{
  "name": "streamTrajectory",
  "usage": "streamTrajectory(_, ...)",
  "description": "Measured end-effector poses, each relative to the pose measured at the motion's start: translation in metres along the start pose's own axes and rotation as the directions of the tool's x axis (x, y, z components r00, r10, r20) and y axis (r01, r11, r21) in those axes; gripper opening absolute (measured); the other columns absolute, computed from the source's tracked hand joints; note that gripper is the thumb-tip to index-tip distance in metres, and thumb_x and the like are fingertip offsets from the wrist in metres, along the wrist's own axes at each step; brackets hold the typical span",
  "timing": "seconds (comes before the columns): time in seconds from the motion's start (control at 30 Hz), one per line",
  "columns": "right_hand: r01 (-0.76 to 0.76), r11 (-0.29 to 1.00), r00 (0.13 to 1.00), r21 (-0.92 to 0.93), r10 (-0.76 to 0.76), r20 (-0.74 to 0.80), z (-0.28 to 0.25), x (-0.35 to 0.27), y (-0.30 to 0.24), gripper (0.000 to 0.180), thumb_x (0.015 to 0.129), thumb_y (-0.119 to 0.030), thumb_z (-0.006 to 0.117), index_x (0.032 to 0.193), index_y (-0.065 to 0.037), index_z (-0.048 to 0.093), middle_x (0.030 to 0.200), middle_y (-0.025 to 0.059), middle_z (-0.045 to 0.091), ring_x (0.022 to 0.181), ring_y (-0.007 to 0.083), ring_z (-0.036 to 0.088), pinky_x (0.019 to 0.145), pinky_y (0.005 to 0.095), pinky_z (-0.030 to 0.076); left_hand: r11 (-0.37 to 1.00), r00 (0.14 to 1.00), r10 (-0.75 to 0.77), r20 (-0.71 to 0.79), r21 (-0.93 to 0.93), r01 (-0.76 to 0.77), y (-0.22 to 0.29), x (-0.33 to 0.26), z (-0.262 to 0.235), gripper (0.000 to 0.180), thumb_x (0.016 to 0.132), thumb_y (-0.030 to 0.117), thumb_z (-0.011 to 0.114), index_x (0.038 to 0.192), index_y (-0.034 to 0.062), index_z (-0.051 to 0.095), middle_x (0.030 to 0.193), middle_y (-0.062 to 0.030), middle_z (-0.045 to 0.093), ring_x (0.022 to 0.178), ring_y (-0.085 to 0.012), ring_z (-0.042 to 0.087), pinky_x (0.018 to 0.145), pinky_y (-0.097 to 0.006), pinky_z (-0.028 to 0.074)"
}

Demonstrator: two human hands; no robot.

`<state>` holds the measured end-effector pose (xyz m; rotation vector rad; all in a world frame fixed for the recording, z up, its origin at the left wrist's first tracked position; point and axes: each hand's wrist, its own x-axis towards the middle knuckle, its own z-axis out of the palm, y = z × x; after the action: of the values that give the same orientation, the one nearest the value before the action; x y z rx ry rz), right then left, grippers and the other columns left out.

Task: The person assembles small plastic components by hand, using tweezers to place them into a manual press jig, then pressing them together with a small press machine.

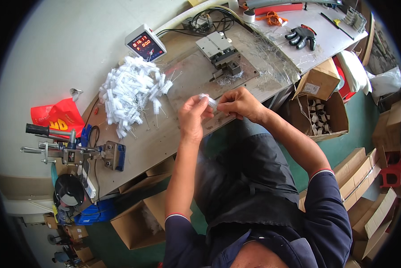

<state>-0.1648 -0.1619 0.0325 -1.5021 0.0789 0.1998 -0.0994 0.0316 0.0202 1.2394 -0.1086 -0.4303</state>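
Left hand [192,117] and right hand [238,104] — both seemingly pinched on one white brush [208,100].

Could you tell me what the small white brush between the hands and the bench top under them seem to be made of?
The small white brush, pinched between the left hand and right hand, looks like white plastic bristles on a thin wire stem, judging by the wires poking from the white pile. The bench top looks like worn, matte brown board, scuffed and dull; possibly wood or fibreboard.

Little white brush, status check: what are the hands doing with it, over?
Both hands, left and right, grip one small white brush above the workbench. Pile of white brushes lies left. Nothing in the way.
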Motion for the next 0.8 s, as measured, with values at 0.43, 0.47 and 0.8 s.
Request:
streamTrajectory(0.43,0.095,0.768,0.818,-0.634,-0.423,-0.39,-0.039,0.025,0.017,0.014,0.081,-0.015,0.068,0.079,-0.001,0.071,0.066,0.0103,0.067,0.059,0.0242,0.065,0.06,0.037,0.051,0.829,0.947,0.315,-0.057,0.503,-0.246,0.008,0.096,-0.004,0.018,0.099,0.017,0.068,0.11,0.0021,0.073,0.09,-0.0026,0.071,0.065,-0.0074,0.061,0.053,-0.022,0.048)
streamTrajectory(0.47,0.018,0.679,0.775,-0.734,-0.473,-0.419,-0.035,0.03,0.015,0.014,0.079,-0.015,0.066,0.078,-0.002,0.071,0.067,0.0141,0.068,0.063,0.0305,0.068,0.065,0.0409,0.054,0.723,0.884,0.462,-0.068,0.606,-0.332,0.003,0.111,-0.021,0.018,0.099,0.015,0.068,0.109,0.0018,0.073,0.091,-0.0026,0.072,0.066,-0.0074,0.062,0.053,-0.022,0.047)
streamTrajectory(0.8,-0.118,0.649,0.718,-0.752,-0.467,-0.516,-0.023,0.046,0.012,0.016,0.078,-0.02,0.065,0.073,-0.005,0.068,0.072,0.0197,0.068,0.072,0.0414,0.068,0.069,0.0503,0.054,0.746,0.893,0.443,-0.083,0.586,-0.316,-0.002,0.114,-0.02,0.02,0.096,0.016,0.067,0.106,0.0009,0.074,0.087,-0.008,0.075,0.071,-0.014,0.068,0.067,-0.03,0.054)
